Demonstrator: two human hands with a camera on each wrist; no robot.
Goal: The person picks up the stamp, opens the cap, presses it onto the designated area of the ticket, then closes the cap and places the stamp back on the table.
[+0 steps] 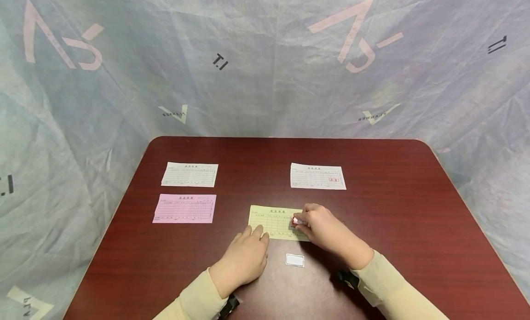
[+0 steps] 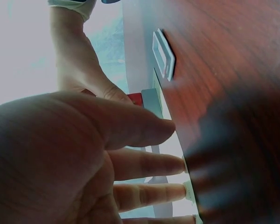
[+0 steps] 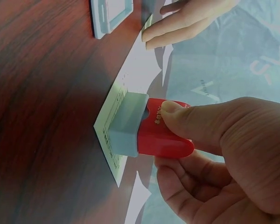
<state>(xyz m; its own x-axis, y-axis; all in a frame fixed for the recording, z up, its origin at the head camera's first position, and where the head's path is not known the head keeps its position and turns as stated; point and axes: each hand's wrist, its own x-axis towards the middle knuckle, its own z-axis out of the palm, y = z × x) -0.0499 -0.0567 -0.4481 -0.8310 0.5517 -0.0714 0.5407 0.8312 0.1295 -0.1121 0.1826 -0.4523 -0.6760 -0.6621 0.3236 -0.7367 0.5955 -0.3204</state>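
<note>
A yellow printed slip (image 1: pixel 269 220) lies on the table in front of me. My right hand (image 1: pixel 325 228) pinches a red stamp with a grey base (image 3: pixel 161 128) between thumb and fingers. The base of the stamp stands on the right part of the slip, and what lies under it is hidden. My left hand (image 1: pixel 244 258) rests its extended fingertips on the slip's lower left edge, thumb apart from them in the left wrist view. Nearer to me than the slip, between the hands, lies a small grey-rimmed rectangular cap (image 1: pixel 295 260).
At the left of the dark red table (image 1: pixel 393 196) lie a white slip (image 1: pixel 189 174) and a pink slip (image 1: pixel 184 208). Further back on the right is another white slip (image 1: pixel 318 176) with a red stamp mark. A grey cloth (image 1: pixel 265 94) hangs behind the table.
</note>
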